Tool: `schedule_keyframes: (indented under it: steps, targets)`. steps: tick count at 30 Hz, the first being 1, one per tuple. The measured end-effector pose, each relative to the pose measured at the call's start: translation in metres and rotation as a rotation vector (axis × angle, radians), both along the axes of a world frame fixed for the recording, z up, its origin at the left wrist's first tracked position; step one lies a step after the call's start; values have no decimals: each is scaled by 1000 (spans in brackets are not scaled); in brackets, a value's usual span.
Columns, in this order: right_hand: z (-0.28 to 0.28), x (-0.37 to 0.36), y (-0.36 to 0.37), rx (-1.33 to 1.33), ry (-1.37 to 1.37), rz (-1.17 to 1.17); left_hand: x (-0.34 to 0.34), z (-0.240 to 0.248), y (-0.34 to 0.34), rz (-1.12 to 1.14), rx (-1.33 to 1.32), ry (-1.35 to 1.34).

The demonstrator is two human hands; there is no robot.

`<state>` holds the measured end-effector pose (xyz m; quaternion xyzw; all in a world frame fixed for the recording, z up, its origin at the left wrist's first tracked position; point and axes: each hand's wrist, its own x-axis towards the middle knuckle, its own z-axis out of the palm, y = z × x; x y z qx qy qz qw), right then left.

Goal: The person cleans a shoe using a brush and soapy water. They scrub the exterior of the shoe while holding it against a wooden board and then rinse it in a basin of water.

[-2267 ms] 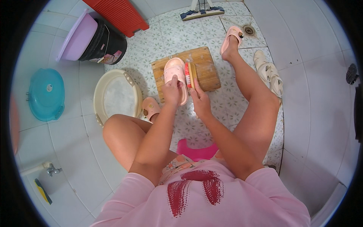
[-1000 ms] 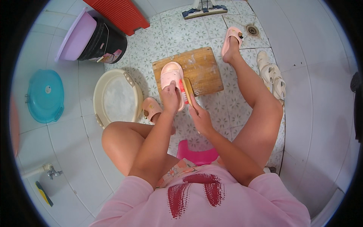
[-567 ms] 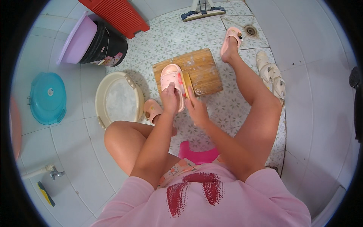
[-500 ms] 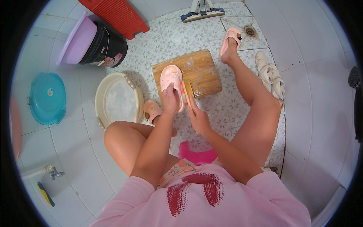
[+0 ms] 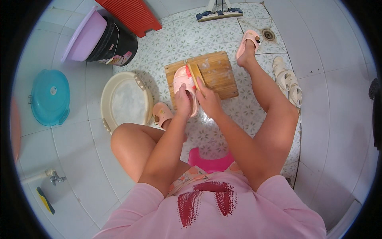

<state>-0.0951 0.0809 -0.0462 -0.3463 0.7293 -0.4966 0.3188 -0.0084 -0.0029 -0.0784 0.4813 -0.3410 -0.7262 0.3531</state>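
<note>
My left hand (image 5: 183, 101) grips a pale pink slipper (image 5: 180, 81) by its opening, toe pointing away from me. In my right hand (image 5: 208, 98) is a scrubbing brush (image 5: 196, 74) with a wooden back and red and white bristles. Its bristles press against the right side of the slipper's upper, near the toe. Both are over the left part of a wooden board (image 5: 221, 77), which is wet and has patches of suds. How much the slipper rests on the board is hard to see.
A cream basin (image 5: 104, 99) of cloudy water stands left, beside my slippered foot. Beyond it are a black bucket (image 5: 129, 49), a purple basin (image 5: 85, 34) and a red plastic piece (image 5: 133, 18). White sandals (image 5: 287, 81) line the right wall; a mop (image 5: 219, 14) and floor drain (image 5: 268, 35) lie far off.
The brush has moved forward along the slipper's side, from around its middle up to the toe. My right hand went with it; my left hand keeps its hold. The whole view has shifted slightly.
</note>
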Motion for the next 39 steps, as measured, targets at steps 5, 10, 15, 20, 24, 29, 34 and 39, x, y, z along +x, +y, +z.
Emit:
schedule_keyframes:
  steps: [5, 10, 15, 20, 24, 29, 34, 39]
  targets:
    - [6, -10, 11, 51, -100, 10, 1, -3, -1, 67, -8, -99]
    - [19, 10, 53, 128, -85, 171, 0, 2, 2, 49, 3, -45]
    - [13, -6, 2, 257, 295, 156, 5, 2, -1, -63, -5, -54]
    - [19, -21, 8, 76, 82, 102, 0, 3, 1, 6, -35, -137]
    - [27, 7, 56, 183, 186, 256, 2, 9, 4, -20, -8, -159]
    - [33, 11, 24, 225, 326, 185, 9, 4, -2, -48, 7, -44]
    - [13, -14, 0, 183, 305, 67, -5, 8, 1, -6, -11, -100]
    - [26, 11, 54, 113, 235, 176, 6, -5, -1, -6, 26, -23]
